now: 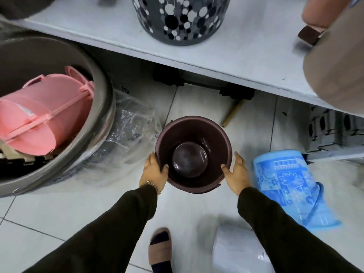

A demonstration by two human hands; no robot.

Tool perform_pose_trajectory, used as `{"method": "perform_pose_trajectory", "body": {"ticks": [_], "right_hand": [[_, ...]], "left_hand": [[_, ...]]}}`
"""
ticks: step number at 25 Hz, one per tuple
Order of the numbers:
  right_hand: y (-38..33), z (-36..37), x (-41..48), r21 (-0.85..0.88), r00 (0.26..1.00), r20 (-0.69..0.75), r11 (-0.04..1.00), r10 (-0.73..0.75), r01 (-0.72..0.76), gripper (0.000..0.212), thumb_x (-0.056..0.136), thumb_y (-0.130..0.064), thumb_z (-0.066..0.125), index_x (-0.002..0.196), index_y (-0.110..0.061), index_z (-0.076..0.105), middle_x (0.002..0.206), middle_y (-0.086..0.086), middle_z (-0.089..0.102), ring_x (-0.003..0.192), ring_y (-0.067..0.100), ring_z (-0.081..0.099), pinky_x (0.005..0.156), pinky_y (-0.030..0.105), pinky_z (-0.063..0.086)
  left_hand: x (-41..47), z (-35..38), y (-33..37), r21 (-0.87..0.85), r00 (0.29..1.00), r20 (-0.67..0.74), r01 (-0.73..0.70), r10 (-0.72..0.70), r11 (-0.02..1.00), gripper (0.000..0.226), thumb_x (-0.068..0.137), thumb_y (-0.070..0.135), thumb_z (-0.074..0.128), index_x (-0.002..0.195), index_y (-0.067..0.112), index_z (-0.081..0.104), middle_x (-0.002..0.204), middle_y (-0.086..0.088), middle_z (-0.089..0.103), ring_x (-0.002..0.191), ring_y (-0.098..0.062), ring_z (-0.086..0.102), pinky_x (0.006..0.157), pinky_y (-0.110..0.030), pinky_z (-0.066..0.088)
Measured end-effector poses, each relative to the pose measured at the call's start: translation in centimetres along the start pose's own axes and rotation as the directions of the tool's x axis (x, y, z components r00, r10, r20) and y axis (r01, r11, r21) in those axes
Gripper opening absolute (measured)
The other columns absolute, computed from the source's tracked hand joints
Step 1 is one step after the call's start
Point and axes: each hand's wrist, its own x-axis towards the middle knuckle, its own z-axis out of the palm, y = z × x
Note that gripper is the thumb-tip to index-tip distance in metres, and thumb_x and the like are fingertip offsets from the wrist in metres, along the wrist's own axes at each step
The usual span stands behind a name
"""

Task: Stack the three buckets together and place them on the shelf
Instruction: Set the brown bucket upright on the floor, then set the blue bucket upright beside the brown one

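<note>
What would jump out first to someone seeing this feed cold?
Dead centre, the left hand and right hand grip the rim of a dark maroon bucket above the tiled floor. A pink bucket lies tipped in the grey tub at left; a blue patterned bucket lies at right.

one dark brown bucket (pixel 193 154), one pink bucket (pixel 39 119), one blue patterned bucket (pixel 289 186), one dotted grey bin (pixel 179 18), one grey tub (pixel 59 107), two hands, left hand (pixel 153 172), right hand (pixel 237 172)

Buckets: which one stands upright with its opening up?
The dark brown bucket between both hands stands upright on the floor. The pink bucket in the grey tub and the blue patterned bucket lie on their sides.
</note>
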Motion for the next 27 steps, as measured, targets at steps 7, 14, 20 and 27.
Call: {"method": "perform_pose_trajectory", "body": {"ticks": [7,14,20,27], "right_hand": [[7.3,-6.9,-3.5,-0.313,0.992,0.031,0.944,0.119,-0.103,0.091,0.087,-0.014,0.065,0.159,-0.018,0.008,0.168,0.007,0.008,0.154,0.028,0.013,0.124,0.047,0.013],[25.0,-23.2,-4.2,-0.519,0.971,0.047,0.836,0.236,-0.178,0.101,0.078,-0.004,0.068,0.159,-0.018,0.009,0.165,0.004,0.017,0.150,0.024,0.026,0.119,0.044,0.023],[34.0,-25.4,-1.2,-0.593,0.999,0.030,0.804,-0.030,0.042,0.049,0.095,-0.026,0.060,0.142,-0.019,0.047,0.132,0.008,0.065,0.127,0.033,0.055,0.096,0.040,0.050],[31.5,-31.8,2.4,-0.383,0.953,-0.072,0.890,-0.294,0.246,0.025,0.098,-0.032,0.053,0.108,-0.012,0.066,0.087,0.014,0.074,0.080,0.037,0.068,0.068,0.036,0.052]], "left_hand": [[-7.1,4.1,4.3,0.302,0.904,0.004,-0.409,0.428,0.861,0.061,0.091,0.031,0.049,0.149,0.022,0.032,0.161,0.002,0.025,0.152,-0.020,0.011,0.125,-0.042,0.006],[-15.3,23.5,9.7,0.301,0.858,0.291,-0.501,0.422,0.811,0.057,0.090,0.047,0.045,0.144,0.032,0.037,0.155,0.009,0.035,0.150,-0.014,0.017,0.124,-0.036,0.000],[-17.8,38.2,12.6,0.366,0.889,0.450,-0.266,0.081,0.892,0.064,0.090,0.032,0.053,0.146,0.020,0.026,0.150,-0.001,0.041,0.145,-0.023,0.031,0.124,-0.043,0.005],[-16.8,35.4,16.1,-0.025,0.987,0.115,0.115,-0.112,0.993,0.044,0.088,0.020,0.057,0.127,0.010,0.039,0.123,-0.016,0.063,0.109,-0.037,0.060,0.090,-0.035,0.045]]}}
